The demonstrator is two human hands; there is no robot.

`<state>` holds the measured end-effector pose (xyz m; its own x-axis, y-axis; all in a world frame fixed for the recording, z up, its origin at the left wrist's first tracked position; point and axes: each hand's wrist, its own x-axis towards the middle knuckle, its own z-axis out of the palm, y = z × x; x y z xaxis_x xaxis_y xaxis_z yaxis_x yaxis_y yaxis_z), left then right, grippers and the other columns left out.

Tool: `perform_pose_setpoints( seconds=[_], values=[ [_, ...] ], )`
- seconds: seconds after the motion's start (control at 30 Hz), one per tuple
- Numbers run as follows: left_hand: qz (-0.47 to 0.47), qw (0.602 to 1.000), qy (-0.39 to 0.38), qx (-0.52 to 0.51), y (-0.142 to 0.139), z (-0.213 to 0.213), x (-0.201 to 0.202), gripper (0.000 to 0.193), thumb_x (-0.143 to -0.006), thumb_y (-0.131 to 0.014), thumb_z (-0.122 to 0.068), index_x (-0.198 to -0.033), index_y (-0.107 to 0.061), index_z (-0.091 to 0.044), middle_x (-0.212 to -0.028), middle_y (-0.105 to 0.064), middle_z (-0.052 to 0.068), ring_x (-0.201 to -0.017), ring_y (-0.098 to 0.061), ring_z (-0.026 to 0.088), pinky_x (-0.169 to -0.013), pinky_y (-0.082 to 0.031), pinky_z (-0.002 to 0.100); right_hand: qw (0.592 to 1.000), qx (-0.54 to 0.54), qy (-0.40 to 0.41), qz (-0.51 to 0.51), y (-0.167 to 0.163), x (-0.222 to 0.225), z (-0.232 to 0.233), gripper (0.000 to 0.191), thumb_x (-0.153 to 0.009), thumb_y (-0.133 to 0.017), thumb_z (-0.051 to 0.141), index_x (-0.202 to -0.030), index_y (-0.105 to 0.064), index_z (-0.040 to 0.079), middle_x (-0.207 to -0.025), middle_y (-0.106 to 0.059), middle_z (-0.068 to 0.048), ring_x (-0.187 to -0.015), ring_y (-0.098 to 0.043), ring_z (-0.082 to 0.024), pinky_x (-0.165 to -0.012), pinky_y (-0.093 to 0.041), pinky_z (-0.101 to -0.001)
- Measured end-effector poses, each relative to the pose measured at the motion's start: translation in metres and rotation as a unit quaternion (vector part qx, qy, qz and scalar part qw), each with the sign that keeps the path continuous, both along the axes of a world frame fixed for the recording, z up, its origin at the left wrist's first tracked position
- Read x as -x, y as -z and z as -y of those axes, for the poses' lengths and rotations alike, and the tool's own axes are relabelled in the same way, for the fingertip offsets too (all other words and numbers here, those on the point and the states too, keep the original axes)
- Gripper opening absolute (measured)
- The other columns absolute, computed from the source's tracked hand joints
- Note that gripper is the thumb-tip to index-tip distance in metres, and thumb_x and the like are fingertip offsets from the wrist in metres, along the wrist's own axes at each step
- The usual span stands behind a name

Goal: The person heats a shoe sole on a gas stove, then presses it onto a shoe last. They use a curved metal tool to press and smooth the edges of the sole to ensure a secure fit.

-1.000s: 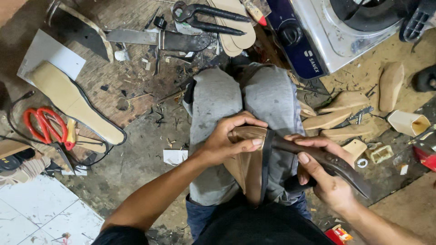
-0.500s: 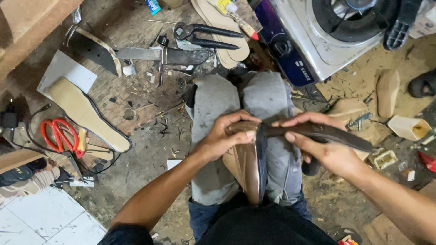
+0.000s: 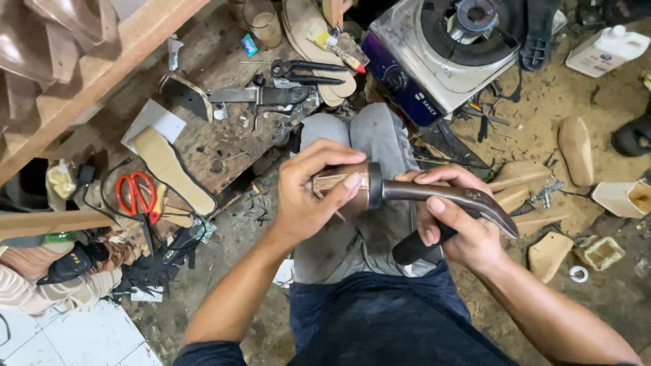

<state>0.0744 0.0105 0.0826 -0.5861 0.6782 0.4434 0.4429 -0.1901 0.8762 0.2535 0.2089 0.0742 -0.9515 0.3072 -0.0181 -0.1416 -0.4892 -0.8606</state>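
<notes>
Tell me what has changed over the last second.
The shoe piece on the lap turned: a second ago its tan face hung down between the knees, now it lies more level under the left hand. The dark curved tool tilted from slanting to nearly level. The right hand still grips the tool's black handle. Red scissors stayed put.

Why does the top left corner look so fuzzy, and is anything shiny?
In the head view, the slanting pale wooden beam at top left sits close to the camera, so it blurs; the left hand, right hand and the brown leather shoe piece they hold look sharp. Soft, even light; the silver metal gas stove top gleams slightly.
</notes>
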Motion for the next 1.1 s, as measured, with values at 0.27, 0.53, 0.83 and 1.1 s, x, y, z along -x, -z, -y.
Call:
perform_pose_setpoints(
  seconds=[0.27, 0.53, 0.83, 1.1],
  values=[
    [0.086, 0.996, -0.019, 0.002, -0.027, -0.015, 0.009, 0.006, -0.096, -0.073, -0.004, -0.094, -0.071, 0.002, -0.100, -0.073, 0.010, -0.092, -0.070, 0.015, -0.085, -0.055, 0.028, 0.990, 0.133, -0.008, -0.045, 0.021, 0.006, 0.017, 0.026, -0.101, -0.064, 0.010, -0.121, -0.056, -0.003, -0.130, -0.061, -0.037, -0.054, -0.053, -0.017, -0.049, -0.047, -0.0312],
    [0.026, 0.998, -0.058, 0.005, -0.017, -0.016, -0.005, 0.008, -0.092, -0.076, -0.001, -0.088, -0.069, 0.001, -0.096, -0.073, 0.010, -0.090, -0.074, 0.017, -0.082, -0.057, 0.027, 0.990, 0.128, 0.050, 0.019, 0.018, -0.008, 0.029, 0.028, -0.099, -0.063, 0.011, -0.123, -0.058, -0.003, -0.127, -0.065, -0.031, -0.054, -0.053, -0.015, -0.049, -0.047, -0.0305],
    [0.030, 0.997, -0.065, 0.005, -0.009, -0.010, -0.016, 0.011, -0.092, -0.077, 0.002, -0.089, -0.066, 0.002, -0.098, -0.071, 0.011, -0.098, -0.076, 0.020, -0.088, -0.060, 0.030, 0.971, -0.217, -0.052, 0.084, -0.010, 0.003, -0.015, 0.022, -0.088, -0.068, -0.001, -0.110, -0.066, -0.004, -0.116, -0.074, -0.029, -0.056, -0.060, -0.011, -0.050, -0.051, -0.0253],
    [0.037, 0.998, -0.056, 0.001, -0.008, -0.003, -0.021, 0.014, -0.090, -0.076, 0.003, -0.088, -0.062, 0.003, -0.099, -0.071, 0.012, -0.100, -0.076, 0.021, -0.088, -0.060, 0.031, 0.989, 0.114, -0.023, 0.088, -0.011, 0.006, 0.013, 0.023, -0.090, -0.068, 0.002, -0.112, -0.066, -0.006, -0.116, -0.074, -0.030, -0.051, -0.061, -0.013, -0.045, -0.051, -0.0292]
  ],
)
